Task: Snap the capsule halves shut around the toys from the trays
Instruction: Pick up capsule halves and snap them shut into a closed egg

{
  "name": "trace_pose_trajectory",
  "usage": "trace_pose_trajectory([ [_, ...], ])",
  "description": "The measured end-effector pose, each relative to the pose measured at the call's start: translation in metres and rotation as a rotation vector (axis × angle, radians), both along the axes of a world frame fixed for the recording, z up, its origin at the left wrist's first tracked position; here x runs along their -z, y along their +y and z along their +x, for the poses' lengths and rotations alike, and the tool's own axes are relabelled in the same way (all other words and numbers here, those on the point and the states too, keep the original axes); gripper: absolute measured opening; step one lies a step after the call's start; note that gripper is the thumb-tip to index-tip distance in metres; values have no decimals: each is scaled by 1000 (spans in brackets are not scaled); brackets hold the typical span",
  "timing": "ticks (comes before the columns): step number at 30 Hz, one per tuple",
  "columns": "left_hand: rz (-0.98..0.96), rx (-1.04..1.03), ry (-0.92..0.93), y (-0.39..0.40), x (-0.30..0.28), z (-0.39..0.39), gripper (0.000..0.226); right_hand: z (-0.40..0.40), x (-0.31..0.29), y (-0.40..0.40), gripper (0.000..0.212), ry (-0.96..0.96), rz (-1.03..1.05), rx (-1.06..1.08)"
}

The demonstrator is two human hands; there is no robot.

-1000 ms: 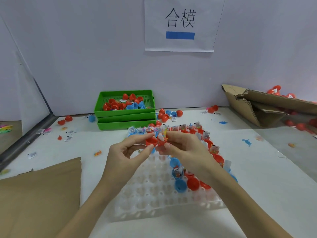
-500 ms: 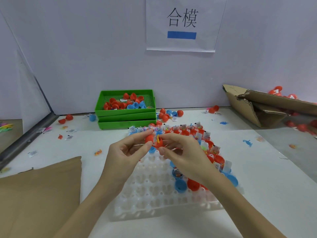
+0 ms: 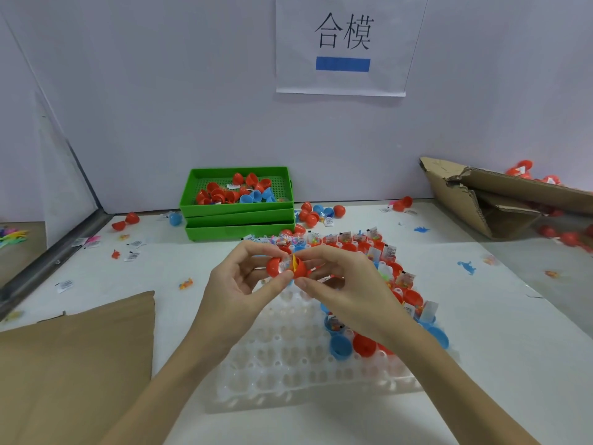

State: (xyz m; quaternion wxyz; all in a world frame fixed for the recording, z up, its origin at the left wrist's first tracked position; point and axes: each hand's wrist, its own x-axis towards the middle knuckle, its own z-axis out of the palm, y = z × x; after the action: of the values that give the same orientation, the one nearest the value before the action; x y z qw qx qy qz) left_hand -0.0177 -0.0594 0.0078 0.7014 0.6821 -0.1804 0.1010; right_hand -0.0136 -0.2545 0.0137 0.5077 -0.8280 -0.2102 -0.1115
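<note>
While both forearms reach in from the near edge, the scene reads near to far:
Tray: clear dimpled tray (image 3: 288, 364) on the white table (image 3: 513, 332), red and blue halves along its right side.
Left hand (image 3: 237, 284): pinches the left red capsule half (image 3: 275, 266).
Right hand (image 3: 349, 284): pinches the right red capsule half (image 3: 301, 270), a yellow toy (image 3: 293, 262) showing between the halves.
Far: stacked green trays (image 3: 237, 216) against the wall.

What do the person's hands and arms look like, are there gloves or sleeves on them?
Both are bare. The left hand and the right hand have no gloves, and no rings, watch or bracelet show. The forearms are uncovered down to the bottom edge of the picture, so no sleeve is visible. The fingernails look short and plain.
</note>
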Motion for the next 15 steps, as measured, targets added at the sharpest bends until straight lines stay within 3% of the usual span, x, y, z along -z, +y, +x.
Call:
trace_pose_trajectory([
  [7,209,103,-72,11,3,6,23,1,2,0,31,1,-34,-17],
  [15,356,18,-239,17,7,10,20,-2,1,1,24,-13,-74,-29],
])
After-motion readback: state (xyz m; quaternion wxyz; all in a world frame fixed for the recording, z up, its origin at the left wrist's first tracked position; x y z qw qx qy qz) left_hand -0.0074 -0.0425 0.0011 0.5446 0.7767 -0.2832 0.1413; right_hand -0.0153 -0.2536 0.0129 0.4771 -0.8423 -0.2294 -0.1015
